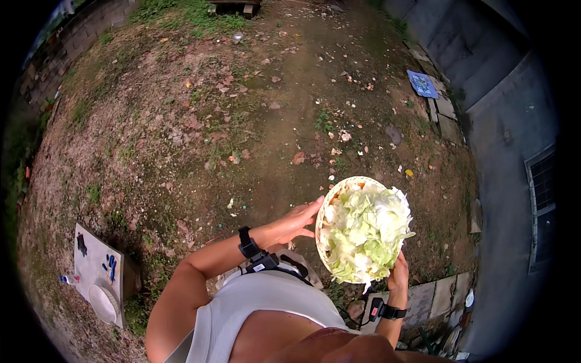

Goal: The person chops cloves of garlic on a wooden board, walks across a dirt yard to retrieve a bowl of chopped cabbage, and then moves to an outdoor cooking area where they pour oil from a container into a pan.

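Note:
A round, pale woven basket is held out in front of me, heaped with torn, pale green and white leaves that look like cabbage or lettuce. A little orange shows at its far rim. My left hand grips the basket's left side, thumb near the rim and fingers lower along the wall. At the lower right, my right hand holds the basket from beside and below; its fingertips are partly hidden behind it. Some leaves hang over the right and near edges.
Bare ground with fallen leaves and scraps spreads ahead. At the left stands a small table bearing a white basket and blue items. A grey wall runs along the right, with a blue mat and paving slabs near its foot.

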Tool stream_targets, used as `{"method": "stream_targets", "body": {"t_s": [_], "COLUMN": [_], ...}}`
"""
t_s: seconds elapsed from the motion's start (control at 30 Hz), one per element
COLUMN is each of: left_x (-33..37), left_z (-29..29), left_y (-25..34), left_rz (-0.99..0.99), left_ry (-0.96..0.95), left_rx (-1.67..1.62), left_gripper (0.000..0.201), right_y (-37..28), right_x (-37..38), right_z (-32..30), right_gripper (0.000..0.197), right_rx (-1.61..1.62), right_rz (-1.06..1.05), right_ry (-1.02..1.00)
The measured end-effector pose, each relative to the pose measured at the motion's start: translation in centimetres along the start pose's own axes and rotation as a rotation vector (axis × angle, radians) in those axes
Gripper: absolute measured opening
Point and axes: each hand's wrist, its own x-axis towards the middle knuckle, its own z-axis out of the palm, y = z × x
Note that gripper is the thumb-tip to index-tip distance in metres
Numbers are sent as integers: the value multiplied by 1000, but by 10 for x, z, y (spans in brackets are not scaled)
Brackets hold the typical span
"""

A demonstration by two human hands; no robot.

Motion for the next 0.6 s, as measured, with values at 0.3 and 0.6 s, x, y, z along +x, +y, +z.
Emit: {"method": "stream_targets", "body": {"t_s": [0.3, 0.6], "left_x": [171, 369], "left_z": [-180, -357], "left_y": [196, 405], "left_rz": [36, 32], "left_ry": [139, 38], "left_rx": [-53, 33], "left_gripper": [83, 79], "right_y": [-127, -216], "right_x": [288, 529], "right_z": [173, 316], "right_gripper": [39, 40], "right_rx": [-68, -10], "right_rz": [22, -14], "right_ry": [-58, 37]}}
